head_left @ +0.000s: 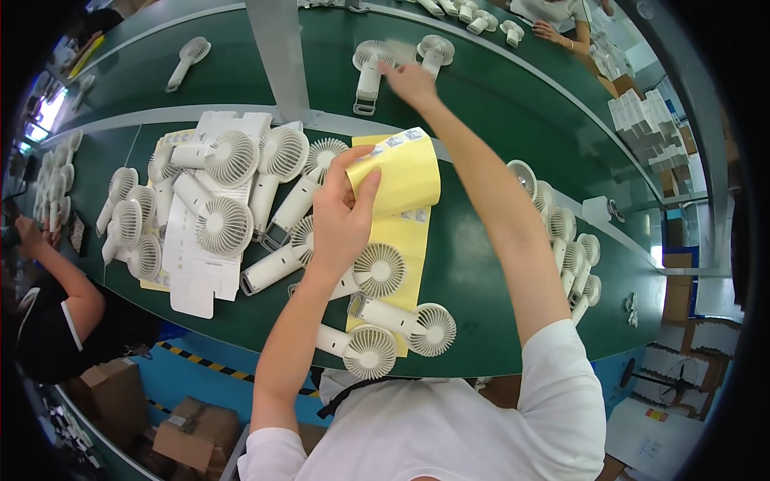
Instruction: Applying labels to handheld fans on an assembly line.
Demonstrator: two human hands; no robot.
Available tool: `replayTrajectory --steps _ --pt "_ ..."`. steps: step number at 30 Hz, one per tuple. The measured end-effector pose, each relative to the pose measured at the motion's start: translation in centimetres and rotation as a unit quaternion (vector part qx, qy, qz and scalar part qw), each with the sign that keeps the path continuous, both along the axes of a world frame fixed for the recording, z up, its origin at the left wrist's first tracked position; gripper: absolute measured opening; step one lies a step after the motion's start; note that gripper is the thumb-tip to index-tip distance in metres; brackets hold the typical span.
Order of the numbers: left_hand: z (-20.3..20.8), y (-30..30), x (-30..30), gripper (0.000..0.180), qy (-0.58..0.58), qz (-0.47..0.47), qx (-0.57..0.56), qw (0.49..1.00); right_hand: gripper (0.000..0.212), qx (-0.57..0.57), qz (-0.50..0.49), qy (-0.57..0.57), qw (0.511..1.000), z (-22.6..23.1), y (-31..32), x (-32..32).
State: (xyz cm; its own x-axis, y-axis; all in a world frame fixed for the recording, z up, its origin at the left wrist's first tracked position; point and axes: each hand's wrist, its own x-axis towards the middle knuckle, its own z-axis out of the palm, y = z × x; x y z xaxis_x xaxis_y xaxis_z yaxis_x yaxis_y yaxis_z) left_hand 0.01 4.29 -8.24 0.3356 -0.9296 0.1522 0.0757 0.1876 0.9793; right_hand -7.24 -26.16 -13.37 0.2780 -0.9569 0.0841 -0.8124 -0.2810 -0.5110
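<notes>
My left hand pinches a yellow sticker sheet between thumb and fingers. The sheet curls over, and rows of small printed labels show along its top edge. My right hand is stretched to the far side of the bench, its fingers drawn together at the neck of a white handheld fan. Whatever those fingertips hold, if anything, is too small to make out. Close beside that hand, another white fan lies partly hidden behind it. Below my left hand, several white fans rest on more yellow sheet.
White fans are heaped on white card at left; more fans line the right. A metal post rises from the green bench. Co-workers' hands show far right and at left. Cartons stand below.
</notes>
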Motion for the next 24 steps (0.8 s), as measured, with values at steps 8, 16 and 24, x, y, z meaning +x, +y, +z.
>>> replayTrajectory --steps 8,16,24 --pt "0.4 -0.5 -0.5 0.026 -0.006 0.018 -0.028 0.999 0.05 0.266 -0.006 -0.388 0.882 1.1 1.8 -2.2" --pt "1.0 -0.1 -0.7 0.025 0.007 0.029 -0.035 0.999 0.033 0.032 0.007 -0.495 0.868 4.1 21.0 -15.1" --pt "1.2 -0.3 -1.0 0.027 -0.018 0.016 -0.026 0.999 0.014 -0.028 -0.032 -0.41 0.911 0.6 27.5 -18.3"
